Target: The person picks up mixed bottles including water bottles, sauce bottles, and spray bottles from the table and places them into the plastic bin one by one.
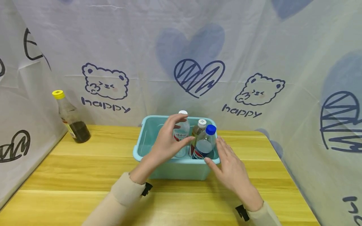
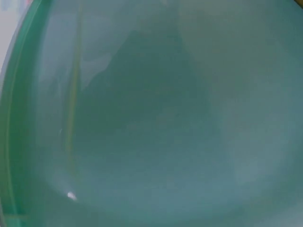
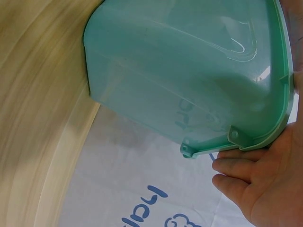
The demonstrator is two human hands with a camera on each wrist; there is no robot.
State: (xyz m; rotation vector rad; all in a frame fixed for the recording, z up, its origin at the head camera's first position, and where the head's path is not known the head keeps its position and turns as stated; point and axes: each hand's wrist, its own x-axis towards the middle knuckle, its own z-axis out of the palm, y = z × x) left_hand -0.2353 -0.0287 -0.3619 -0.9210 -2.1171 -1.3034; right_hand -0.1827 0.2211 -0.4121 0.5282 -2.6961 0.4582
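Note:
A teal plastic bin [image 1: 176, 171] on the table holds three bottles: a clear bottle [image 1: 181, 153] with a white cap, a white-capped bottle [image 1: 201, 125] with a brownish look, and a blue-capped Pepsi bottle [image 1: 204, 147]. My left hand [image 1: 167, 141] hovers over the bin, thumb and fingers spread in a wide curve that overlaps the clear bottle. At the bin's right front corner lies my right hand [image 1: 233, 168], fingers extended along the side and thumb by the front rim. In the right wrist view, extended fingers [image 3: 236, 172] reach the underside of the rim.
A yellow-capped bottle [image 1: 72, 121] of dark liquid leans in view at the table's back left. The wooden table [image 1: 85, 175] meets a printed cloth [image 1: 135, 47] at the back and sides. Teal plastic bin wall fills the left wrist view.

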